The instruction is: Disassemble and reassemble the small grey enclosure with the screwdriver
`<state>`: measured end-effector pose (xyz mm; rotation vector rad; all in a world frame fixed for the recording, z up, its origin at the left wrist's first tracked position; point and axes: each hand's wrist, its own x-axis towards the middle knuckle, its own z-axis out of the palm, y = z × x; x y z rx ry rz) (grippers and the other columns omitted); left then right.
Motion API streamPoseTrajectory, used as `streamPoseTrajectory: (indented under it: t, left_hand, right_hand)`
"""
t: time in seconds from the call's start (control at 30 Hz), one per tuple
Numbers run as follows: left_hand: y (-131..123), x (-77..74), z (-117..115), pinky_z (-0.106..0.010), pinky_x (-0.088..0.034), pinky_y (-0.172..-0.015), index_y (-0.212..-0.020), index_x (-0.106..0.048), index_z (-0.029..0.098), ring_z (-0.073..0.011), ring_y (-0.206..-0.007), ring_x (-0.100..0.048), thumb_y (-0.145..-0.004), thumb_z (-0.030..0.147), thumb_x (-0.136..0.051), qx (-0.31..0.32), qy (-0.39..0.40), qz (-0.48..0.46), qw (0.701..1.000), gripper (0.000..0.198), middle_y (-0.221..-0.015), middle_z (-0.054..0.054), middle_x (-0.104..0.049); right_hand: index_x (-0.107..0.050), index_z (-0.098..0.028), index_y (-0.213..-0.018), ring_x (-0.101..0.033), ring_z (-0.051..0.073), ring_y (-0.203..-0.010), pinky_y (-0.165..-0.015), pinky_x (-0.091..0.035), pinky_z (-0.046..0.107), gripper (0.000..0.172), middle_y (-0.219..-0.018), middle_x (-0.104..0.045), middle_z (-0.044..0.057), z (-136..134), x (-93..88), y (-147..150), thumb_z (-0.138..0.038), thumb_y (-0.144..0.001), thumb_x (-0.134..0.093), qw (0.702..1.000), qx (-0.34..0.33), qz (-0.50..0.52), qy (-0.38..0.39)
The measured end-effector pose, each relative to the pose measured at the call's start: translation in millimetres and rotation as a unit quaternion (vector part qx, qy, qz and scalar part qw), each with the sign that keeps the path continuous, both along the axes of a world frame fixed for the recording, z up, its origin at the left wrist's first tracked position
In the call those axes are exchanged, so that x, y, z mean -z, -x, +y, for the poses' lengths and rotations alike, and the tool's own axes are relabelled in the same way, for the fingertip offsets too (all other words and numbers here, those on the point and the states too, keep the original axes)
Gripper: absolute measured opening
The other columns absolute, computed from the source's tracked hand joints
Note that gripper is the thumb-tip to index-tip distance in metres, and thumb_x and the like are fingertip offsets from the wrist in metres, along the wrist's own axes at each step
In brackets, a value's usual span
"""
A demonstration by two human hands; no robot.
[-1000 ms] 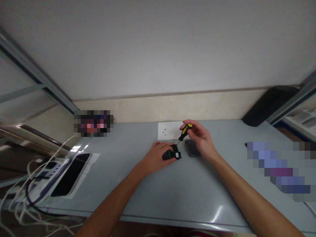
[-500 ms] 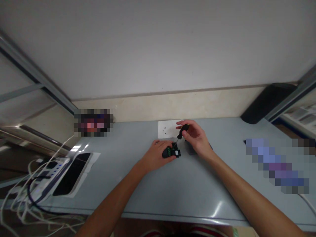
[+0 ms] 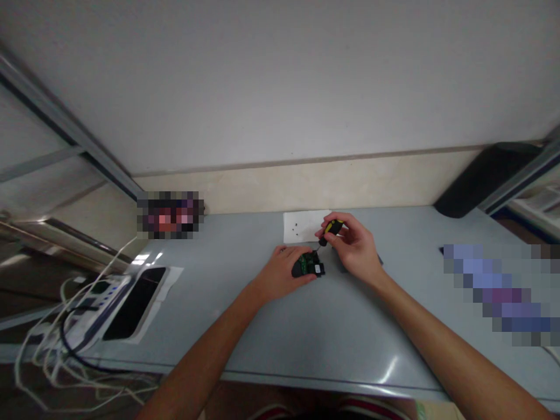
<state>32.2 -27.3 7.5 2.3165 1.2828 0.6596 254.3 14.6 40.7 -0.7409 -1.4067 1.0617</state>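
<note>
My left hand (image 3: 282,271) is closed round a small black device with a green circuit board (image 3: 308,263), holding it down on the grey table (image 3: 306,332). My right hand (image 3: 356,248) pinches a small screwdriver with a yellow and black handle (image 3: 331,228). The screwdriver points down and left, its tip at the top of the device. A white paper sheet (image 3: 301,225) with a few tiny dark specks, perhaps screws, lies just behind the hands. A dark flat part peeks out under my right hand.
At the left edge lies a power strip (image 3: 94,303) with white cables (image 3: 39,350) and a black phone (image 3: 135,300) on a white sheet. A black object (image 3: 485,175) leans at the back right. A wall stands close behind the table.
My right hand has turned the screwdriver between its fingers, so the yellow of the handle shows again. Both hands stay on the device; the view has shifted slightly.
</note>
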Motion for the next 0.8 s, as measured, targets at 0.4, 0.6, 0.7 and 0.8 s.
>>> streamPoseTrajectory:
  t: [0.4,0.6,0.7,0.8]
  left_hand:
    - [-0.7,-5.0,-2.3,-0.053,-0.039,-0.125,-0.145,-0.059,0.033,-0.0310,-0.138,-0.066,-0.097,0.046,-0.080,0.005,-0.006,-0.007,1.000,0.054,-0.148,-0.006,-0.072]
    - [-0.2,-4.0,-2.6,-0.053,-0.039,-0.124,-0.143,-0.060,0.033,-0.0298,-0.138,-0.066,-0.100,0.043,-0.075,0.005,-0.013,-0.009,1.000,0.048,-0.146,-0.005,-0.072]
    - [-0.4,-4.0,-2.3,-0.053,-0.039,-0.125,-0.143,-0.060,0.033,-0.0300,-0.137,-0.066,-0.099,0.041,-0.076,0.004,-0.011,-0.012,1.000,0.048,-0.145,-0.006,-0.073]
    - [-0.8,-4.8,-2.3,-0.053,-0.040,-0.123,-0.142,-0.061,0.032,-0.0304,-0.136,-0.066,-0.099,0.042,-0.076,0.006,-0.011,-0.012,1.000,0.048,-0.144,-0.006,-0.073]
  right_hand:
    - [-0.073,-0.028,-0.117,-0.078,0.020,-0.092,-0.084,-0.069,0.037,0.028,-0.116,-0.074,0.006,-3.4,-1.8,-0.2,-0.034,-0.091,-0.083,1.000,0.002,-0.025,-0.013]
    - [-0.074,-0.029,-0.117,-0.079,0.021,-0.094,-0.086,-0.069,0.039,0.024,-0.117,-0.073,0.005,-4.8,0.1,1.5,-0.031,-0.094,-0.080,0.999,0.004,-0.022,-0.033]
    - [-0.074,-0.029,-0.116,-0.078,0.021,-0.095,-0.086,-0.068,0.038,0.022,-0.115,-0.072,0.006,-6.5,-0.6,3.1,-0.030,-0.095,-0.079,0.999,0.006,-0.020,-0.044]
    - [-0.074,-0.029,-0.115,-0.078,0.021,-0.096,-0.085,-0.068,0.038,0.021,-0.115,-0.071,0.005,-8.4,-1.0,4.3,-0.029,-0.095,-0.079,0.999,0.004,-0.022,-0.046]
